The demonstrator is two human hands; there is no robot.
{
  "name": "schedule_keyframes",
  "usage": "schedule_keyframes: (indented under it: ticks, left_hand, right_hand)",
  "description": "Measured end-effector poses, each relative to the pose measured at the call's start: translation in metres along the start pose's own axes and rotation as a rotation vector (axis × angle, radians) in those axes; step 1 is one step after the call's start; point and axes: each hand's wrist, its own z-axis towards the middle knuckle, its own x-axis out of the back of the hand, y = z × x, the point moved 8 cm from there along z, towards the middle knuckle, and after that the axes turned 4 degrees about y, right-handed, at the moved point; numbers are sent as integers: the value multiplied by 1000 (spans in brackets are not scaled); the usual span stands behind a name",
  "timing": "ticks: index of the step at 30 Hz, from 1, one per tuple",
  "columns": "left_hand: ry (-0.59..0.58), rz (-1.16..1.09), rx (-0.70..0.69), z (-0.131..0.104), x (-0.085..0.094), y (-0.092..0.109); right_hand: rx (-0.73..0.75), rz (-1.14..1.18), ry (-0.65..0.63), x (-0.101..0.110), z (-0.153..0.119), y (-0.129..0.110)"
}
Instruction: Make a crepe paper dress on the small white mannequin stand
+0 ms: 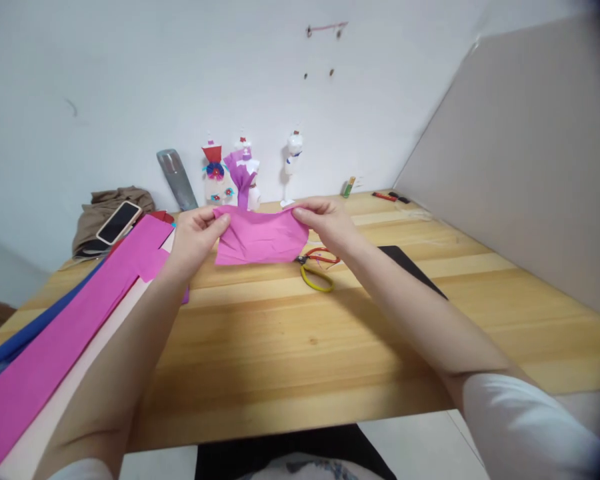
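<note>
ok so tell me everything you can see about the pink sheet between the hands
The pink sheet is thin, creased and roughly rectangular, like paper or cloth. The left hand and right hand pinch its upper corners, holding it spread, its top edge sagging slightly. Over the wooden table, it partly hides the scissors; whether it touches either is unclear.

Held pink sheet [263, 239]: matt, creased, paper-like. Table [280, 360]: smooth wood, slight sheen. Yellow scissor handle [317, 289]: smooth, plastic-looking. Phone screen [120, 223]: glossy. Far-left cloth [93, 217]: matt, rumpled.
</note>
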Motion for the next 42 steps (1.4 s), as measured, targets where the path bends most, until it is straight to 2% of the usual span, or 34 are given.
schedule_keyframes:
  ticks: [4, 6, 9, 14, 21, 25, 32, 38, 42]
  left_hand:
    - [31, -91, -32, 11, -8, 8]
    - [62, -118, -41, 12, -8, 8]
    - [78, -195, -7, 12, -9, 0]
    - [12, -313, 99, 9, -14, -18]
    - [1, -258, 120, 12, -11, -26]
    - [-9, -270, 144, 12, -12, -28]
    - [-23, -243, 214, 15, -10, -40]
    - [27, -236, 247, 17, -7, -47]
    - [67, -203, 221, 16, -7, -42]
  right_hand:
    - [-15, 28, -24, -5, 9, -6]
    - [-12, 25, 4, -4, 11, -8]
    - [-10, 17, 75, 2, 11, -6]
    - [-34, 58, 110, 8, 11, 4]
    - [2, -34, 62, 7, 15, 17]
    - [-33, 40, 66, 8, 17, 23]
    - [-28, 57, 74, 11, 16, 18]
    - [-21, 65, 124, 14, 18, 19]
    - [-15, 88, 138, 13, 18, 16]
